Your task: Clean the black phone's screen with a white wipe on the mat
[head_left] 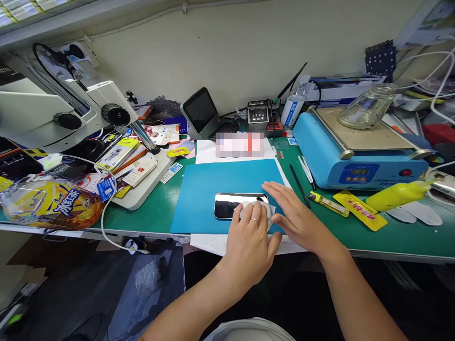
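Observation:
A smartphone (224,210) lies flat on the blue mat (202,184), its dark glass facing up. My left hand (249,237), with a ring on one finger, presses a crumpled white wipe (270,211) onto the phone's right part. The fingers are bent over the wipe and cover much of it. At the phone's right end, my right hand (295,213) rests with its fingers stretched out and holds nothing that I can see. Its fingertips lie near the phone's upper right corner.
Right of the mat lie a black pen-like tool (299,185), tweezers (306,171) and a yellow tube (329,204). A blue heating machine (320,156) carries a glass jar (368,106). A drink bottle (53,203) and a microscope stand (138,135) occupy the left.

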`<state>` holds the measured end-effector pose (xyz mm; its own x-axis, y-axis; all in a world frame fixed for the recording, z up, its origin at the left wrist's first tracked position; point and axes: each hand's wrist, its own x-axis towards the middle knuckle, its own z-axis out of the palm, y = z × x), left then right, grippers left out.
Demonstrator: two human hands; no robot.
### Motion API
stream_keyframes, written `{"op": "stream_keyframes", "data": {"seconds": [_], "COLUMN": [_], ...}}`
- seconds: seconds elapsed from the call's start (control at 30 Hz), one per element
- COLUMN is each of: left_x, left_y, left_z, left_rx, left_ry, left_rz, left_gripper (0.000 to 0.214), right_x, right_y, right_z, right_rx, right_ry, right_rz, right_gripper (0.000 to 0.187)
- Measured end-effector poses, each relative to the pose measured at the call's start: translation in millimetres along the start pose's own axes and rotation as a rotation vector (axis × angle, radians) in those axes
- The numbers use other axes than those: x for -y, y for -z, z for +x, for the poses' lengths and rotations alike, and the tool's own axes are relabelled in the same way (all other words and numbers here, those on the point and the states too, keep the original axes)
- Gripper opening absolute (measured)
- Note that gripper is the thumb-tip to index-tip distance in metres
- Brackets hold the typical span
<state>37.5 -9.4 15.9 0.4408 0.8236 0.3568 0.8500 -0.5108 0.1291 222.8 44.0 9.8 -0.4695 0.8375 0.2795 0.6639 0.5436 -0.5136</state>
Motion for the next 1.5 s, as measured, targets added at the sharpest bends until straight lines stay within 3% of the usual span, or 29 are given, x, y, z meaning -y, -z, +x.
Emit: {"op": "stream_keyframes", "data": {"seconds": [0.17,0.4,0.93,1.5], "left_x": [0.9,2.4,8.3,-4.6], "left_y": [2.9,-5.0,-3.4,-3.6], "left_z": [-1.8,11.3,21.3,24.0], "left_rx": [0.009,0.014,0.018,0.012], "left_ry": [0.002,0.011,0.04,0.036], "left_rz": [-0.001,0.052,0.088,0.08], "left_gripper": [0.038,0.047,0.041,0.033], "right_x": [-0.1,0.0,-1.4,0.1], "right_y": [-0.6,-0.4,-1.0,-0.7], "right_z": [-0.4,1.1,1.2,1.0], "right_rx": [0.019,0.016,-0.004,0.003], "right_ry": [0.007,-0.007,0.018,0.018], "right_rz": [0.006,0.023,-0.011,0.01], "right_gripper": [0.089,0.091,0.087,0.089]}}
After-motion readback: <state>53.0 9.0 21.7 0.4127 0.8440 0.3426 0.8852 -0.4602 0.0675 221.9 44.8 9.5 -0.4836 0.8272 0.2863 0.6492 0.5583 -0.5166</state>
